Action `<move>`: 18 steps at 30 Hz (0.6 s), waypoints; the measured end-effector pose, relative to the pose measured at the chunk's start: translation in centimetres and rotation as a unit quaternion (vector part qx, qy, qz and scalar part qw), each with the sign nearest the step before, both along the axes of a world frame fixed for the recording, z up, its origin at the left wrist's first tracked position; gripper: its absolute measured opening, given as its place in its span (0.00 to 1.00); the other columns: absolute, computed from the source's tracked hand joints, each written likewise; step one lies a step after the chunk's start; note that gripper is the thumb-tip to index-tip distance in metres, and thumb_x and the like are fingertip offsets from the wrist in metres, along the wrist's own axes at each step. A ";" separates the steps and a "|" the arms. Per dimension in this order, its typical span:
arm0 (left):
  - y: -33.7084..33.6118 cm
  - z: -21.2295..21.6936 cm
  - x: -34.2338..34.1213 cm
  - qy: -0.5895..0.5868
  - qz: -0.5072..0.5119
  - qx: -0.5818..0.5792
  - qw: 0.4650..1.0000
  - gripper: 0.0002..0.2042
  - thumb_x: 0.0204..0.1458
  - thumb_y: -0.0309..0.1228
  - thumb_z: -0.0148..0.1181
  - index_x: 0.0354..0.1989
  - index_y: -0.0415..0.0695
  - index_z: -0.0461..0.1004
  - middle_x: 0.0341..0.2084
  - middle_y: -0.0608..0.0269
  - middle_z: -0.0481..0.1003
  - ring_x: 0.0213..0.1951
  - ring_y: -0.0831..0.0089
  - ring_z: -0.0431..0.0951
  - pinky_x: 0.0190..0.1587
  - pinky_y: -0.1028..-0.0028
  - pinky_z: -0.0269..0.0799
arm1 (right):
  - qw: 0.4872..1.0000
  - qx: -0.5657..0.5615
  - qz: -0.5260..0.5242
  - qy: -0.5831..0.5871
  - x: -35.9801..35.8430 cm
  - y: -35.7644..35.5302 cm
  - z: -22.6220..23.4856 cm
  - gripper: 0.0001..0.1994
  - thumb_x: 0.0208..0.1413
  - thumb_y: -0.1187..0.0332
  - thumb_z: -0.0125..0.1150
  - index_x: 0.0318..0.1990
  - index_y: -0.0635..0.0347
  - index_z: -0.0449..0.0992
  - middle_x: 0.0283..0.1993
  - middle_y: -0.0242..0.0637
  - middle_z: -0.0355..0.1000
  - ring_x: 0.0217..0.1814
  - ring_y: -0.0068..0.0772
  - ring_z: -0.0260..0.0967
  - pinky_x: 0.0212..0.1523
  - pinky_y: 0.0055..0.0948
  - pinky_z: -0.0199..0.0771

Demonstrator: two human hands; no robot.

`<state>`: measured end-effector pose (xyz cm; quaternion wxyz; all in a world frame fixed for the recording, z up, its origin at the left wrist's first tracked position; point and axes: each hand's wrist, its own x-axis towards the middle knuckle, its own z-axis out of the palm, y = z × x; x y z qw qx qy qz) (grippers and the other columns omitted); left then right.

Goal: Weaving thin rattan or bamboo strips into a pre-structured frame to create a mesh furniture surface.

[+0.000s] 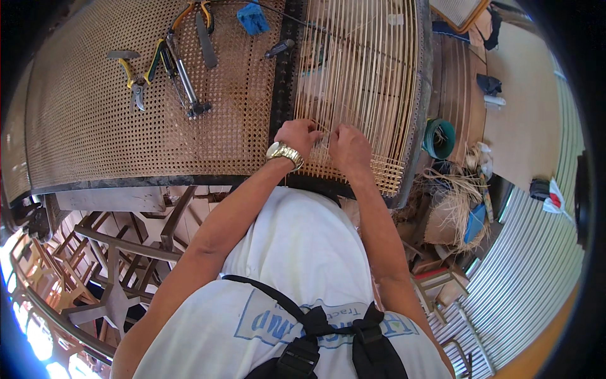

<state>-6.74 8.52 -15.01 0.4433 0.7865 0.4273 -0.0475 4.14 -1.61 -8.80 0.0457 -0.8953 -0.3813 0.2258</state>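
Observation:
A dark wooden frame [285,95] divides two panels in front of me. Over the right panel run long pale cane strands [372,82], with a short woven band [386,172] at the near edge. My left hand [298,136], a gold watch on its wrist, is closed at the strands beside the dark divider. Close to its right, my right hand [350,148] is closed too, its fingers pinched at the strands. A thin strand seems to lie between the two hands, but what each pinches is too small to make out.
On the finished cane panel [82,126] lie pruning shears [134,82], a hammer [188,88], a knife [205,41] and a blue block [253,19]. A green bucket [439,139] and loose fibre [457,202] are at the right. Wooden chair frames [113,284] stand lower left.

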 end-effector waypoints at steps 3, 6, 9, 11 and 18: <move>1.2 0.6 0.1 0.002 0.043 -0.110 0.993 0.16 0.49 0.44 0.71 0.37 0.44 0.85 0.25 0.58 0.83 0.26 0.68 0.83 0.33 0.68 0.80 | 1.000 -0.004 0.008 0.006 -0.1 0.1 0.3 0.10 0.59 0.66 0.55 0.38 0.65 0.77 0.41 0.51 0.76 0.45 0.54 0.76 0.47 0.49 0.76; 2.4 -1.7 -0.5 -0.025 0.091 -0.280 0.955 0.14 0.50 0.40 0.72 0.36 0.42 0.85 0.23 0.62 0.83 0.23 0.75 0.82 0.30 0.72 0.79 | 1.000 0.000 0.010 0.007 -0.1 -0.1 0.3 0.10 0.60 0.66 0.55 0.38 0.64 0.77 0.41 0.50 0.76 0.45 0.54 0.76 0.47 0.49 0.76; 2.5 -2.2 -0.7 -0.056 0.111 -0.336 0.934 0.13 0.51 0.39 0.71 0.35 0.40 0.84 0.21 0.64 0.82 0.21 0.79 0.81 0.27 0.76 0.78 | 1.000 0.005 0.008 0.011 0.2 -0.1 0.6 0.10 0.60 0.66 0.54 0.38 0.64 0.77 0.41 0.51 0.76 0.45 0.53 0.76 0.47 0.49 0.76; 2.4 -2.1 -0.9 -0.061 0.119 -0.336 0.932 0.12 0.52 0.38 0.70 0.35 0.41 0.84 0.21 0.64 0.82 0.21 0.79 0.81 0.27 0.77 0.78 | 1.000 0.001 0.003 0.018 0.3 0.1 0.9 0.10 0.60 0.66 0.54 0.38 0.65 0.76 0.41 0.51 0.76 0.45 0.53 0.76 0.47 0.49 0.76; 0.9 -0.9 -1.3 -0.097 0.077 -0.200 0.972 0.15 0.57 0.40 0.63 0.35 0.39 0.83 0.22 0.61 0.82 0.20 0.77 0.79 0.26 0.73 0.76 | 0.999 0.002 0.035 0.030 0.3 0.0 0.8 0.09 0.60 0.66 0.56 0.38 0.64 0.76 0.43 0.50 0.75 0.47 0.53 0.75 0.48 0.49 0.75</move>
